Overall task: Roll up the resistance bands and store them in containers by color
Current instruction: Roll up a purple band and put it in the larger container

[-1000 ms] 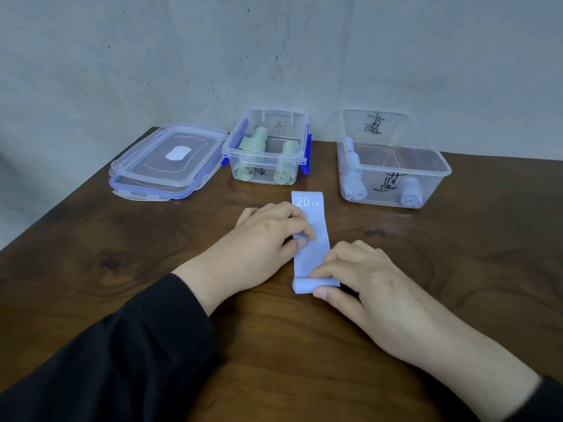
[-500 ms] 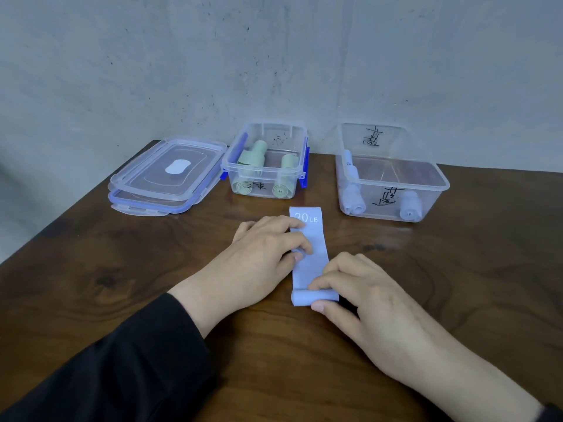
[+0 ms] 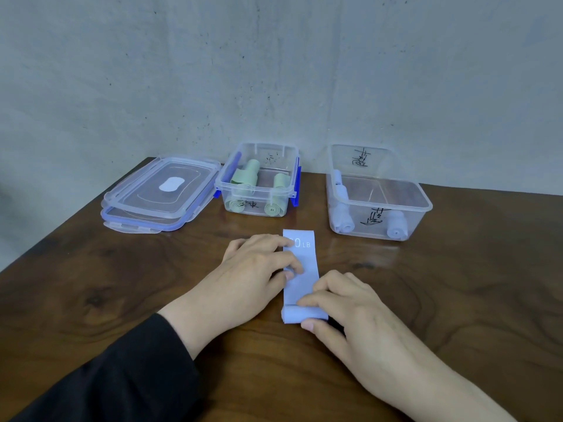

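Flat on the wooden table (image 3: 122,300), the pale blue band (image 3: 301,269) lies lengthwise away from us, its near end already turned over into a small first roll and its far end, printed with a weight in pounds, pointing between the two open tubs. Our right hand (image 3: 356,315) pinches that roll, fingers curled over the top and thumb tucked under its near edge. Our left hand (image 3: 253,275) rests on the strip further up, fingers lightly bent and pressing its left side down; whether the thumb grips anything we cannot tell.

To do this step well, we judge, the roll should be pushed forward evenly across its whole width, so that the edges stack flush and it does not cone to one side. The left hand should hold the flat part taut and straight, retreating ahead of the roll. A tight core now should save a loose, springy coil later.

Beyond, the right tub (image 3: 426,205) holds blue rolls against its near and left walls, the likely home for this one. The left tub (image 3: 259,193) holds green rolls. Two lids (image 3: 161,193) lie stacked at far left.
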